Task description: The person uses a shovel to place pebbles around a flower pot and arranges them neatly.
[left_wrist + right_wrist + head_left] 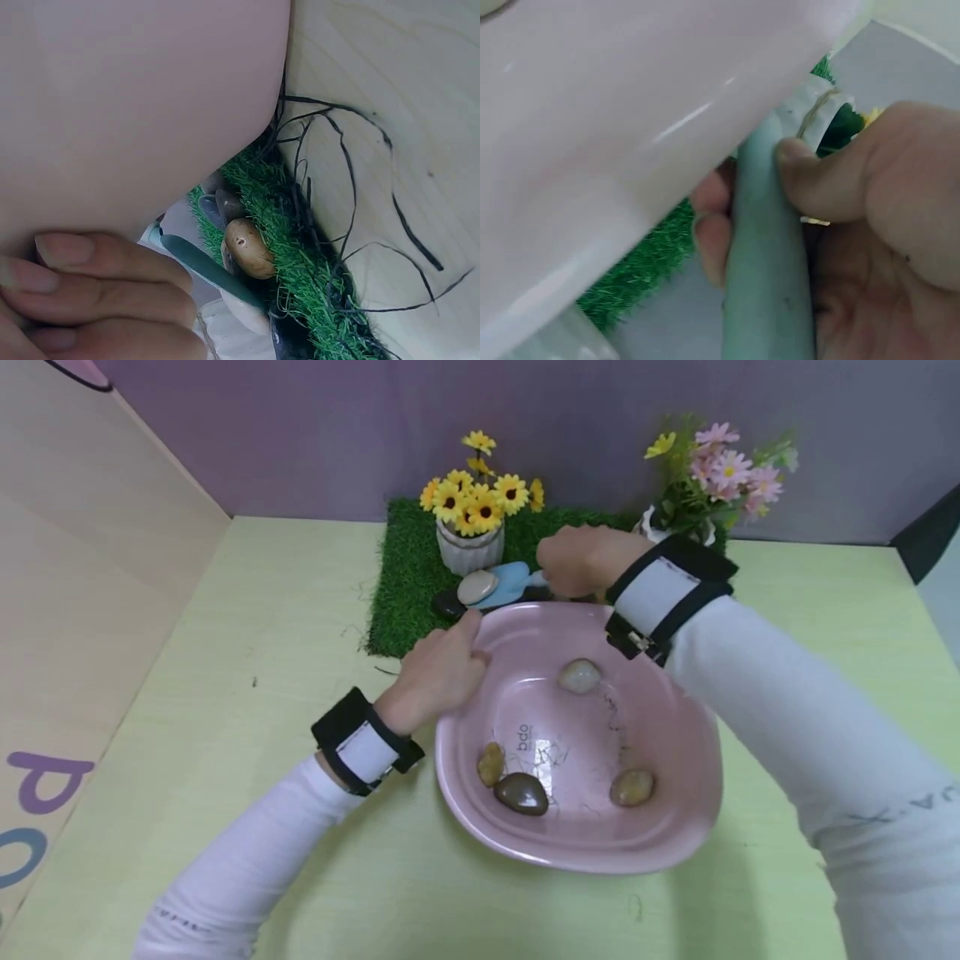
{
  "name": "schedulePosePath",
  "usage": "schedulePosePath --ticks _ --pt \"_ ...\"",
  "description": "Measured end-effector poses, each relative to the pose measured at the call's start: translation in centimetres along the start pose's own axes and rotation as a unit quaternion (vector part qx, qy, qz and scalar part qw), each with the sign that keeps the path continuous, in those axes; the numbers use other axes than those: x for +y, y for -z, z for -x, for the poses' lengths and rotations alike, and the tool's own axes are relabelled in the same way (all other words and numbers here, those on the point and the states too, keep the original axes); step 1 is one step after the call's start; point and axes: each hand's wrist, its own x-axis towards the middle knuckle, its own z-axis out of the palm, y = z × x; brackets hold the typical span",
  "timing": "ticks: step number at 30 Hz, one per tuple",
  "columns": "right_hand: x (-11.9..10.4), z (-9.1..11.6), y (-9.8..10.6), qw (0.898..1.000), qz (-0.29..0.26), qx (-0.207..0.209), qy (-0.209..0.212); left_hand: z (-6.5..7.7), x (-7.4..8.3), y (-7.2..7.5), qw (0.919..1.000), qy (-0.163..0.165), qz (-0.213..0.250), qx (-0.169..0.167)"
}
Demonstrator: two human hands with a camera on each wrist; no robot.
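Note:
My left hand [441, 672] grips the left rim of a pink plastic basin [693, 752], thumb inside and fingers against its outer wall. Beyond the far rim, my right hand [581, 560] holds the handle of a small blue toy shovel [512, 580]; in the right wrist view my thumb and fingers wrap the pale handle [769, 262]. A light stone [477, 587] sits on the shovel's blade. Inside the basin lie a pale stone [580, 677], a small tan stone [491, 764], a dark brown stone [522, 794] and a tan stone [633, 787].
Behind the basin, a mat of artificial grass [405, 577] carries a pot of yellow flowers [471, 547] and a pot of pink flowers [723, 477]. A black stone [447, 603] and a brown stone [249, 249] lie on it. Dark strands [352, 180] trail onto the table.

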Motion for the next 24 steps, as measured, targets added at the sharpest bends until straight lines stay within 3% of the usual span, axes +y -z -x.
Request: schedulePosePath --ticks 4,9,17,24 --pt "-0.6 0.4 0.4 0.999 0.035 0.013 -0.013 0.0 -0.1 0.0 1.0 -0.003 0.005 0.0" --pt "-0.6 1.2 1.2 0.998 0.039 -0.005 -0.046 0.0 -0.1 0.0 0.9999 -0.009 0.009 0.001" --pt "1.5 2.6 1.5 0.996 0.03 0.003 -0.084 -0.2 -0.1 -0.1 1.0 -0.006 -0.001 0.002" --pt "5.4 3.8 1.9 0.999 0.024 0.022 -0.036 -0.3 -0.3 0.0 0.9998 -0.013 -0.005 0.012"
